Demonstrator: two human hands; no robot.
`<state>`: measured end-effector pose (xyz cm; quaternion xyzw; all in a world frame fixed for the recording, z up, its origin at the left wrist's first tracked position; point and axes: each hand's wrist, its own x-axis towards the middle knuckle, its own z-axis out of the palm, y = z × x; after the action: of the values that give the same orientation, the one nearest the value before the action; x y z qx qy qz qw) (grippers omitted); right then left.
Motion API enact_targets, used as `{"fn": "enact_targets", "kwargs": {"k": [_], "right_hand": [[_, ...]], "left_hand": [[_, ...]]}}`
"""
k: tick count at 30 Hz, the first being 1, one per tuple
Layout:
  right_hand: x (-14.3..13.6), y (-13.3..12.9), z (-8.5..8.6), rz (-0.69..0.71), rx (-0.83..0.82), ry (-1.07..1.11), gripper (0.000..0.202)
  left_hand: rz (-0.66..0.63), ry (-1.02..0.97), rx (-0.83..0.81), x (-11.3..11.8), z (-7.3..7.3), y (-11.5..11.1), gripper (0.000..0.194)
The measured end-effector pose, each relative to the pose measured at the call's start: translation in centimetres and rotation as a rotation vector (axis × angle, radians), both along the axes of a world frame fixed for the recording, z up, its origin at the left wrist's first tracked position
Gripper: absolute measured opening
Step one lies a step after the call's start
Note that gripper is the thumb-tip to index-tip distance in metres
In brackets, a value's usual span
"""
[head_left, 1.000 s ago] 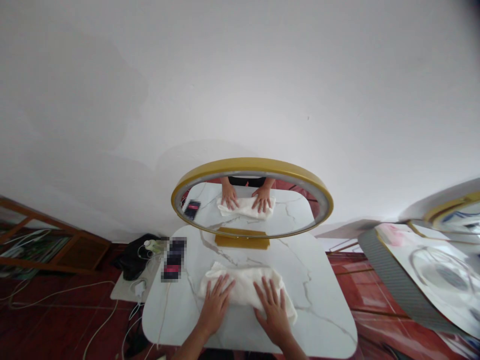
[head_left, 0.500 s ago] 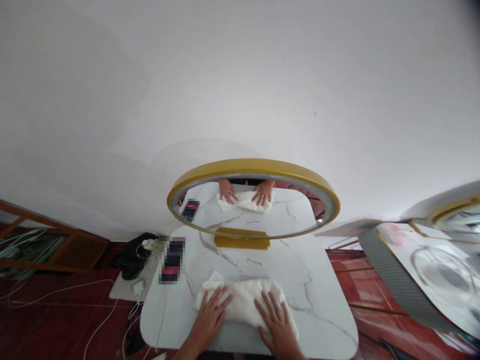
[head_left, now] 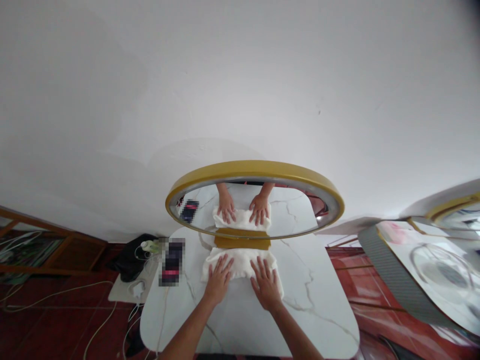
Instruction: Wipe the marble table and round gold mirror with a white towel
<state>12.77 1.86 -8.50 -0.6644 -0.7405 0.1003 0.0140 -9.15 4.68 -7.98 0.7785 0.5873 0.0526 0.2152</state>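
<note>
A folded, rumpled white cloth [head_left: 240,265] lies on the white marble-patterned table [head_left: 318,320], close to the gold base of the mirror. My left hand [head_left: 218,281] rests flat on the cloth's left part, fingers spread and pointing away from me. On its right part my right hand [head_left: 265,286] presses down flat, its fingers also apart. Behind the cloth stands an oval-looking mirror [head_left: 255,167] with a gold frame, and both hands and the cloth are reflected in it.
A pixelated dark object [head_left: 172,262] lies at the table's left edge with a cable. Left of the table are a black bag [head_left: 131,257] and several white cords. At right stands another table [head_left: 438,270] with a mirror. A white wall [head_left: 240,75] rises behind.
Both hands have moved forward, away from me, and the cloth has slid with them from near the table's front to the mirror's base. The fingers stay spread.
</note>
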Motion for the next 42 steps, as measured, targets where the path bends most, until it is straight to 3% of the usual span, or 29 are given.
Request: {"fn": "enact_targets", "kwargs": {"k": [5,10,17,22,26,32,38,42], "right_hand": [[1.2,-1.7,0.5,0.105,0.037,0.014,0.055],[3.8,-5.4,0.7,0.273,0.027,0.064,0.054],[6.4,-11.4,-0.5,0.452,-0.109,0.18,0.06],[8.3,-14.1,-1.7,0.497,-0.147,0.186,0.059],[9.1,-15.4,-2.8,0.491,-0.108,0.139,0.057],[7.2,-15.6,-2.9,0.427,-0.075,0.11,0.055],[2.4,-13.2,-1.1,0.42,-0.121,0.154,0.055],[-1.9,-10.9,0.0,0.49,-0.212,0.221,0.06]], "left_hand": [[-0.079,0.0,0.068,-1.0,-0.2,-1.2,0.052],[-0.201,-0.044,0.078,-2.4,1.3,-4.3,0.038],[-0.113,-0.034,-0.026,0.1,2.7,-9.5,0.021],[-0.131,-0.008,-0.143,1.2,2.8,-11.4,0.035],[-0.152,-0.003,-0.147,1.6,2.9,-12.1,0.041],[-0.071,-0.043,-0.069,0.7,2.3,-13.2,0.038],[-0.069,0.019,0.161,-5.4,-0.1,-13.7,0.038],[0.125,0.097,0.282,-9.1,-1.6,-14.6,0.044]]}}
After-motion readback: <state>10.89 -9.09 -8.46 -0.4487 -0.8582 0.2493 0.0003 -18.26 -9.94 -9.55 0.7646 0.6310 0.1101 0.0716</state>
